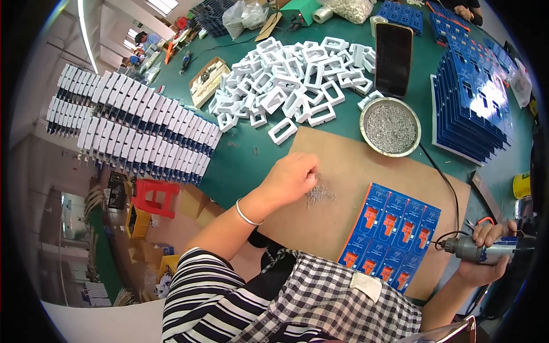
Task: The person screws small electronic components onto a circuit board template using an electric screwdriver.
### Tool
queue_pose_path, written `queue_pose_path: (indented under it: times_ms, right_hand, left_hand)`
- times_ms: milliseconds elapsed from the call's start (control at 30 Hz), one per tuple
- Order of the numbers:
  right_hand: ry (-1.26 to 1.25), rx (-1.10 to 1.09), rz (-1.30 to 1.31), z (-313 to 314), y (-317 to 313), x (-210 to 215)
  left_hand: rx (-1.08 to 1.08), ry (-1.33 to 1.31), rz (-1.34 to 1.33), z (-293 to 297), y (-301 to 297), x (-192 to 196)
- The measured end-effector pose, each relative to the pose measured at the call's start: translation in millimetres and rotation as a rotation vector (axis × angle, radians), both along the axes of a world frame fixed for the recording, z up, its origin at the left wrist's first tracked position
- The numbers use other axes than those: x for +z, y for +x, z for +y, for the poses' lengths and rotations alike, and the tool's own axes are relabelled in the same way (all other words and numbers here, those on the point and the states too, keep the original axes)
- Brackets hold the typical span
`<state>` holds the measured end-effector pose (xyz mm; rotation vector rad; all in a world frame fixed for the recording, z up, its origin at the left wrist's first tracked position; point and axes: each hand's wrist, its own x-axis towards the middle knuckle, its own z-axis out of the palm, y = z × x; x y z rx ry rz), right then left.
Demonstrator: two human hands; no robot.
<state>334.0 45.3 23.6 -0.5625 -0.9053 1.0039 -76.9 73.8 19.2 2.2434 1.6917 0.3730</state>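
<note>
My left hand (pixel 290 177) rests on a brown board (pixel 343 171), fingertips pinched over a small heap of silver screws (pixel 320 195). Whether it holds a screw I cannot tell. My right hand (pixel 483 251) grips a grey electric screwdriver (pixel 486 250) at the right edge, its tip pointing left. Between the hands lies a blue panel of circuit boards with orange parts (pixel 392 231). A round metal bowl of screws (pixel 390 127) stands beyond the board.
A pile of white plastic frames (pixel 291 80) covers the green table (pixel 246 154). Stacked blue boards (pixel 469 108) stand at right, a dark phone (pixel 393 57) leans upright, rows of assembled white units (pixel 137 131) at left. A red stool (pixel 154 197) is below.
</note>
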Motion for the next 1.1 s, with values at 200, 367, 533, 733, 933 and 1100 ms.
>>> queue_pose_path:
  times_ms: [200,367,533,733,933,1100]
  right_hand:
    - [-0.001,-0.005,0.056,7.9,1.6,-6.2]
    - [0.007,0.011,0.063,2.5,5.6,-2.3]
    - [-0.012,0.091,0.134,1.2,18.2,-13.7]
    - [-0.214,0.222,0.338,27.0,38.4,16.8]
    - [-0.022,0.314,0.476,20.0,15.0,58.3]
    - [-0.247,0.112,0.464,1.3,-2.7,18.1]
  left_hand:
    - [0.030,0.035,-0.179,-10.6,1.0,0.1]
    - [0.025,0.027,-0.366,-16.5,13.9,-5.1]
    - [-0.081,0.099,-0.488,-22.3,42.6,-12.3]
    - [-0.353,0.243,-0.533,-15.4,70.7,-18.1]
    - [0.076,-0.397,-1.099,-37.0,84.3,3.6]
    - [-0.123,-0.326,-0.748,-28.8,122.3,10.0]
